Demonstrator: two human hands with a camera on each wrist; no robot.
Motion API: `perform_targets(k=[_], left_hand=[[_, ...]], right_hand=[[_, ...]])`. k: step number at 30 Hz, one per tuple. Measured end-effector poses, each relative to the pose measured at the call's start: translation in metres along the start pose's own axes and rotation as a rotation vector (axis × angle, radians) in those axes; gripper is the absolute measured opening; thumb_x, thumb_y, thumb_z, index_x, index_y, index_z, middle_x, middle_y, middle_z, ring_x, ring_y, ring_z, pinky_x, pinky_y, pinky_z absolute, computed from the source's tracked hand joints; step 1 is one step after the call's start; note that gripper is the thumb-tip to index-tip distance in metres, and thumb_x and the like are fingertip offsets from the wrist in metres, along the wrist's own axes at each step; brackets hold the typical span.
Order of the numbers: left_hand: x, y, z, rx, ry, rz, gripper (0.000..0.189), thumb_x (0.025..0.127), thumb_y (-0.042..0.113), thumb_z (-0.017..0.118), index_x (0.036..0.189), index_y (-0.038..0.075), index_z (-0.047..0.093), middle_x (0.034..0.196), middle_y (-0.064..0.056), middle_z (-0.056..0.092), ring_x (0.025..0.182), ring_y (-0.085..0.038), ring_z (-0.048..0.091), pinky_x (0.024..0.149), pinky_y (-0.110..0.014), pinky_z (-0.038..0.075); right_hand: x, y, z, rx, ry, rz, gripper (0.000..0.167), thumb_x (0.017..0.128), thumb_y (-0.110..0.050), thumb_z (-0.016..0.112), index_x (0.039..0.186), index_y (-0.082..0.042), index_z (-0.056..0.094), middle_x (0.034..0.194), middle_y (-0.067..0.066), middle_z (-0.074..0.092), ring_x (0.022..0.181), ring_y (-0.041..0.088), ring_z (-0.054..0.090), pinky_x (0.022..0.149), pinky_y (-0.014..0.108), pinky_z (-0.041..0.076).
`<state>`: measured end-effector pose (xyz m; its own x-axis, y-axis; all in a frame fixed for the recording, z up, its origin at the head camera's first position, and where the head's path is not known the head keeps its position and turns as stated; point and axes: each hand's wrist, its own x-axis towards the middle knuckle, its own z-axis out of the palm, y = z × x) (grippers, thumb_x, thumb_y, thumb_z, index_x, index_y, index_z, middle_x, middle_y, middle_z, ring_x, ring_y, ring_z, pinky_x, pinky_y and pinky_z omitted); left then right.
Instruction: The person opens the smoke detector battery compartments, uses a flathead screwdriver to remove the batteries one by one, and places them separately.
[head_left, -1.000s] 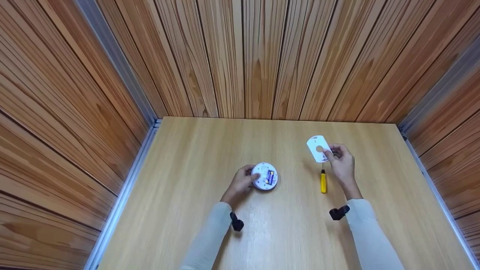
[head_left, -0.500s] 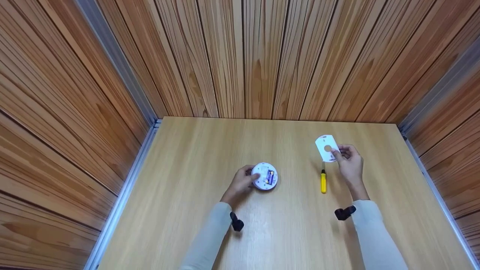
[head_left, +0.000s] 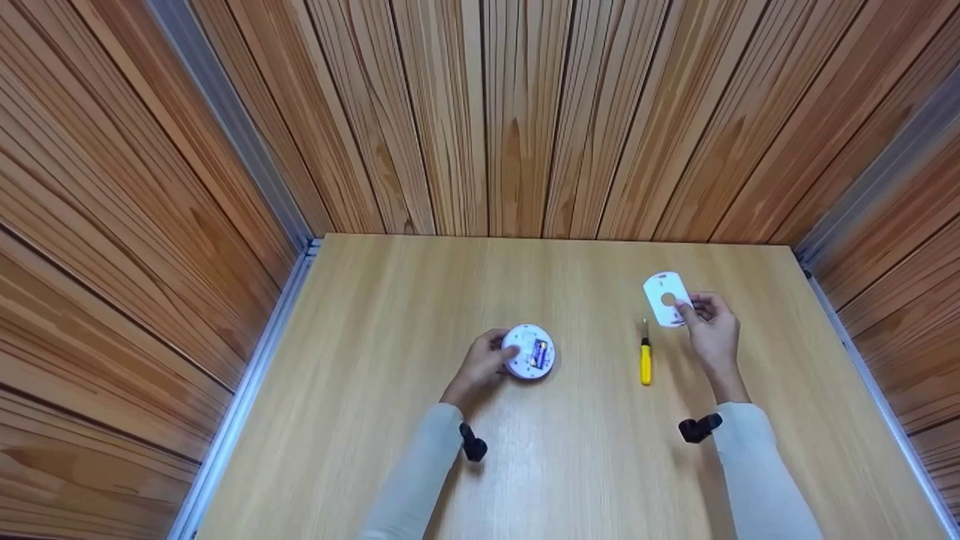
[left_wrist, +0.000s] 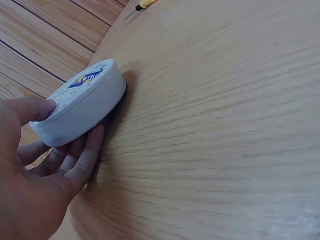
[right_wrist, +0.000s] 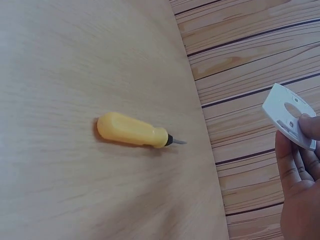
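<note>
My left hand [head_left: 480,364] grips a round white device [head_left: 529,352] by its left edge, thumb on top and fingers beneath. Blue batteries [head_left: 538,354] show in its open compartment, which faces up. In the left wrist view the device [left_wrist: 87,102] is tilted, its thick white side wall toward the camera. My right hand [head_left: 714,330] pinches a flat white plate [head_left: 663,289] with a round hole in its middle, held up above the table. Left of this hand a yellow-handled screwdriver [head_left: 646,364] lies on the table, its tip pointing to the back wall.
The wooden table [head_left: 375,315] meets a plank back wall [head_left: 517,150]. Plank side walls and metal rails [head_left: 247,390] bound it left and right. A small black wrist camera [head_left: 474,444] sits on the left cuff, another [head_left: 699,429] on the right.
My right hand has moved to the right with the white plate, leaving the screwdriver's tip uncovered. The left hand and the round device have stayed in place.
</note>
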<state>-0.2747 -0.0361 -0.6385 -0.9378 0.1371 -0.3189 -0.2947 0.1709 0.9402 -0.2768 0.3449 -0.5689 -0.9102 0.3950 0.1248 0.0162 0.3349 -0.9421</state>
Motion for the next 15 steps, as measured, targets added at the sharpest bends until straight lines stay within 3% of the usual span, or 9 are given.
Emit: perform_targets(k=[6, 15], left_hand=[[0.001, 0.002, 0.001, -0.014, 0.008, 0.015, 0.044, 0.103, 0.018, 0.070, 0.144, 0.005, 0.061, 0.127, -0.012, 0.065, 0.103, -0.019, 0.065, 0.080, -0.028, 0.056], [0.000, 0.004, 0.001, 0.003, 0.005, -0.040, 0.044, 0.105, 0.020, 0.068, 0.147, 0.010, 0.059, 0.131, -0.010, 0.063, 0.106, -0.019, 0.065, 0.082, -0.030, 0.056]], right_hand=[[0.004, 0.009, -0.006, 0.042, 0.042, -0.034, 0.030, 0.100, -0.009, 0.073, 0.122, 0.010, 0.063, 0.095, -0.010, 0.064, 0.088, -0.001, 0.062, 0.078, 0.009, 0.051], [0.007, 0.019, -0.015, 0.028, 0.043, 0.036, 0.030, 0.102, -0.010, 0.071, 0.125, 0.007, 0.063, 0.098, -0.012, 0.063, 0.089, -0.001, 0.060, 0.075, 0.009, 0.050]])
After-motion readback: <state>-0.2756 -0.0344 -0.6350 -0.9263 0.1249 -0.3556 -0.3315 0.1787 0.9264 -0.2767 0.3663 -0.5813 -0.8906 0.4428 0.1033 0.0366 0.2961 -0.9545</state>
